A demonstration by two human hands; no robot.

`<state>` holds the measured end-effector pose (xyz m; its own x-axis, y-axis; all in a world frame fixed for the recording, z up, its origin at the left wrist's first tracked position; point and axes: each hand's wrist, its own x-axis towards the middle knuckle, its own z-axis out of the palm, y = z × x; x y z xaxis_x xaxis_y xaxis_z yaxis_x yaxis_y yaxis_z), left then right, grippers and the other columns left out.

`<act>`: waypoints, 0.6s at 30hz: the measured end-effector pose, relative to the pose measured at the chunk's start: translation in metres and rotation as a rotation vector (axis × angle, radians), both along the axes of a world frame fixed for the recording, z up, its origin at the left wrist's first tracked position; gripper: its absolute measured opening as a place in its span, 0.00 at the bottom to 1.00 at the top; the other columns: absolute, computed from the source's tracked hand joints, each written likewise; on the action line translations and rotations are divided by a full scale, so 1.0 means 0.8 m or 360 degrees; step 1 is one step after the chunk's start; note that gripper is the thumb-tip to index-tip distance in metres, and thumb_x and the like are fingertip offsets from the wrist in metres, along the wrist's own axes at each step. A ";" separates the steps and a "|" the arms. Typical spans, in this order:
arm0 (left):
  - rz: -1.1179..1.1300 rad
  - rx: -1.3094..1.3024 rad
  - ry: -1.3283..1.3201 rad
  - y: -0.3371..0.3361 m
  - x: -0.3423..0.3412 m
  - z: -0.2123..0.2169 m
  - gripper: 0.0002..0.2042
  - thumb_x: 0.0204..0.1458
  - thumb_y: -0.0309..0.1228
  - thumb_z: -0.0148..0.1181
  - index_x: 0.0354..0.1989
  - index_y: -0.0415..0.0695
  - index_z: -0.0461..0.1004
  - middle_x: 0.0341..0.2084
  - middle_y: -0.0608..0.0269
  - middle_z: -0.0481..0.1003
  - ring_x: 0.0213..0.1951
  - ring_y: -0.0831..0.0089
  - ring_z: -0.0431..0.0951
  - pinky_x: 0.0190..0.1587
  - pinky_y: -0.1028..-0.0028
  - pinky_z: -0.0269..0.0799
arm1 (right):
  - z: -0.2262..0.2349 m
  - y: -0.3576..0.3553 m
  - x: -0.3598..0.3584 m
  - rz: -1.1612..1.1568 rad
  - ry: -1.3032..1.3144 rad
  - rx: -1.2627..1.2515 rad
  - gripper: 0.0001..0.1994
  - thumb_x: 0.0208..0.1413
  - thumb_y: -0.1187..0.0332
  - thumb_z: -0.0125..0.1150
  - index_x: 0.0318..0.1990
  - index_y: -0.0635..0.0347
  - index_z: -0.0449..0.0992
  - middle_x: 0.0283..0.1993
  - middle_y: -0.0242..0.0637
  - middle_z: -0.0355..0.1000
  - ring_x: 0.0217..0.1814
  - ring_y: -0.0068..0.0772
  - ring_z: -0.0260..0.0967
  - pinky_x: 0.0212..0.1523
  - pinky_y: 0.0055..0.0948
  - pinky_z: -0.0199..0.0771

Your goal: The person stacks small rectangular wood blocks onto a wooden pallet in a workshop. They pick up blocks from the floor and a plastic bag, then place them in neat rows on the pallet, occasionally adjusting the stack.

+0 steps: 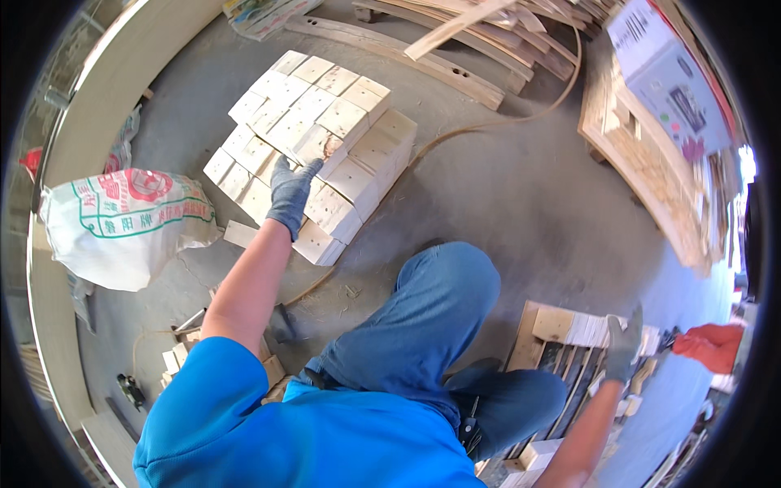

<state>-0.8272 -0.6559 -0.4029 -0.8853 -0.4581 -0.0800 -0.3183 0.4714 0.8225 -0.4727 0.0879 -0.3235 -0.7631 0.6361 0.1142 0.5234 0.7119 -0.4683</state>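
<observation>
My left hand (294, 193), in a grey work glove, reaches to a tiered stack of pale wooden blocks (350, 179) on the floor. Its thumb and fingers are apart and touch the near side of an upper block with a brown knot (317, 145). Away to the right, my right hand (623, 346), gloved the same way, lies with fingers stretched over a row of wooden blocks (587, 328) on a slatted wooden pallet (527, 346). Where its fingertips meet the blocks is partly hidden.
A white woven sack (130, 224) lies left of the stack. Long boards (407, 53) lie beyond it, and a hose (488, 124) curves across the floor. At the far right, a cardboard box (671, 77) sits on wooden panels (634, 171). A red sleeve or glove (708, 348) shows beside the pallet.
</observation>
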 end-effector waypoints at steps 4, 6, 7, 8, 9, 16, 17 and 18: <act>0.0135 0.0180 -0.0079 0.011 -0.002 -0.017 0.50 0.48 0.51 0.75 0.68 0.24 0.60 0.65 0.31 0.67 0.67 0.46 0.68 0.70 0.63 0.61 | 0.048 -0.184 -0.304 0.0340 -0.0243 0.0040 0.47 0.55 0.49 0.73 0.74 0.69 0.57 0.76 0.58 0.57 0.79 0.49 0.55 0.77 0.39 0.53; 0.0233 0.0281 -0.0099 0.007 0.003 -0.027 0.47 0.50 0.51 0.73 0.67 0.24 0.62 0.63 0.34 0.69 0.64 0.49 0.70 0.66 0.62 0.65 | 0.030 -0.263 -0.418 0.0632 -0.0052 -0.0487 0.48 0.55 0.49 0.73 0.74 0.70 0.56 0.76 0.59 0.56 0.79 0.50 0.55 0.75 0.41 0.58; 0.0269 0.0360 -0.0083 0.009 -0.006 -0.040 0.46 0.50 0.51 0.73 0.67 0.24 0.63 0.61 0.36 0.71 0.61 0.52 0.73 0.63 0.62 0.68 | 0.014 -0.281 -0.473 0.0712 -0.0082 -0.0472 0.48 0.55 0.48 0.74 0.74 0.70 0.57 0.76 0.59 0.56 0.78 0.50 0.56 0.74 0.41 0.60; 0.0321 0.0582 -0.0119 -0.001 -0.014 -0.053 0.40 0.53 0.50 0.70 0.66 0.32 0.68 0.57 0.49 0.75 0.54 0.64 0.76 0.53 0.64 0.72 | 0.014 -0.325 -0.526 0.0850 -0.0051 -0.0558 0.49 0.54 0.48 0.74 0.74 0.70 0.57 0.76 0.60 0.56 0.78 0.50 0.56 0.74 0.41 0.60; 0.0303 0.0696 -0.0103 -0.001 -0.013 -0.057 0.40 0.53 0.48 0.71 0.66 0.30 0.67 0.58 0.46 0.75 0.57 0.61 0.75 0.57 0.65 0.70 | 0.006 -0.372 -0.566 0.0973 -0.0036 -0.0653 0.49 0.53 0.47 0.74 0.73 0.71 0.57 0.76 0.61 0.56 0.78 0.51 0.57 0.73 0.41 0.60; 0.0221 0.1056 -0.0222 0.028 -0.021 -0.008 0.28 0.59 0.47 0.65 0.64 0.46 0.72 0.56 0.65 0.76 0.56 0.73 0.73 0.50 0.67 0.72 | -0.114 -0.535 -0.776 0.1482 -0.0191 -0.1111 0.50 0.54 0.42 0.72 0.69 0.79 0.61 0.67 0.62 0.67 0.71 0.52 0.66 0.70 0.39 0.65; 0.0274 0.1105 -0.0201 0.021 -0.017 -0.011 0.29 0.59 0.47 0.66 0.64 0.45 0.72 0.56 0.64 0.76 0.56 0.73 0.73 0.51 0.66 0.73 | -0.118 -0.570 -0.776 0.1499 -0.0290 -0.1126 0.51 0.53 0.40 0.72 0.68 0.80 0.62 0.67 0.62 0.68 0.71 0.53 0.66 0.70 0.39 0.65; 0.0324 0.1149 -0.0155 0.013 -0.018 -0.014 0.29 0.58 0.47 0.66 0.64 0.44 0.72 0.56 0.63 0.76 0.56 0.72 0.73 0.52 0.66 0.73 | -0.108 -0.608 -0.780 0.1532 -0.0368 -0.1133 0.52 0.52 0.38 0.71 0.67 0.80 0.62 0.66 0.63 0.68 0.71 0.53 0.65 0.70 0.39 0.65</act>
<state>-0.8413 -0.6452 -0.4138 -0.7624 -0.4160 -0.4956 -0.4283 -0.2497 0.8685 -1.0966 -0.3982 -0.4095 -0.9135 -0.3354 -0.2305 0.0464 0.4770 -0.8777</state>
